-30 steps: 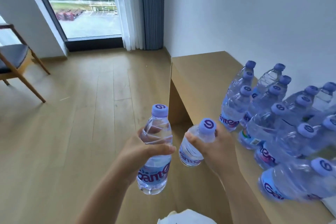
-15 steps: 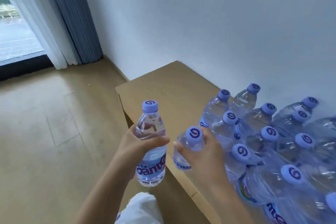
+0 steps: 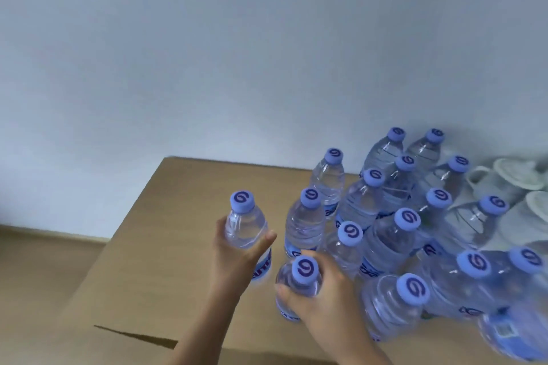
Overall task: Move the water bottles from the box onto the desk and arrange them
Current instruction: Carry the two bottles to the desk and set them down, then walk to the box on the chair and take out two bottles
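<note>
While a large cluster of water bottles already stands upright on the worktop, packed close together toward the wall and the right side, two more are just arriving at its near left edge. The left hand has its grip wrapped around the body of one bottle, fingers curled round the clear plastic with the thumb showing on the right of it; whether its base rests on the wood or hangs just above cannot be told, since the hand hides the lower part. The right hand grips a second bottle near the shoulder, just under its blue cap, and that bottle sits just beside the nearest ones in the group, low over the surface or touching it. Both held bottles are upright or close to it. The box is not in view, so how many bottles remain in it cannot be said. Judging by the crowd on the worktop, most of the moving seems done, and this pair looks like a late addition. What is left, as far as can be judged, is setting these two down, letting go, and tidying the rows, since the group stands in a loose bunch and not in straight lines. Some white cups sit at the far right against the wall.
</note>
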A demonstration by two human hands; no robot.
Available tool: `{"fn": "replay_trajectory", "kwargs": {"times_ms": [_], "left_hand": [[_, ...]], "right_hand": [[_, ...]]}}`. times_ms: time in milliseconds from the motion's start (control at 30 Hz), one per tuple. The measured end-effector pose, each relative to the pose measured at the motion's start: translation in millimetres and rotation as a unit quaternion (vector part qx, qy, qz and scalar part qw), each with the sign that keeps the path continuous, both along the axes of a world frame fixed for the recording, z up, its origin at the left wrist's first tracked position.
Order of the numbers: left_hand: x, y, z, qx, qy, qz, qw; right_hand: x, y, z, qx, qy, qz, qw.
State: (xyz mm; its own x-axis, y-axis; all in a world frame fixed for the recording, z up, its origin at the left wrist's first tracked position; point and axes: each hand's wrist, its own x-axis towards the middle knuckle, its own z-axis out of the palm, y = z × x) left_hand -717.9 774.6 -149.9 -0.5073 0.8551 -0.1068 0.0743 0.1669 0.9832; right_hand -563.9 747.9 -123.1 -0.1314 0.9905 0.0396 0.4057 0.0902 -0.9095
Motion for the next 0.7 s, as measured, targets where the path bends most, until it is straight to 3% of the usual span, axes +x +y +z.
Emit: {"fn": "replay_trajectory", "kwargs": {"times_ms": [333, 533, 700], "left_hand": [[14.2, 12.3, -8.9, 0.039, -0.016, -0.039, 0.998], [15.2, 15.4, 30.0, 0.076, 0.023, -0.086, 0.993], [25.3, -2.4, 56.0, 0.118, 0.12, -0.052, 0.984]], "right_hand": [[-14.5, -9.3, -11.5, 0.066, 0.002, -0.065, 0.996], [-8.4, -20.3, -0.1, 0.122, -0.014, -0.095, 0.988], [26.0, -34.3, 20.8, 0.132, -0.001, -0.102, 0.986]]}}
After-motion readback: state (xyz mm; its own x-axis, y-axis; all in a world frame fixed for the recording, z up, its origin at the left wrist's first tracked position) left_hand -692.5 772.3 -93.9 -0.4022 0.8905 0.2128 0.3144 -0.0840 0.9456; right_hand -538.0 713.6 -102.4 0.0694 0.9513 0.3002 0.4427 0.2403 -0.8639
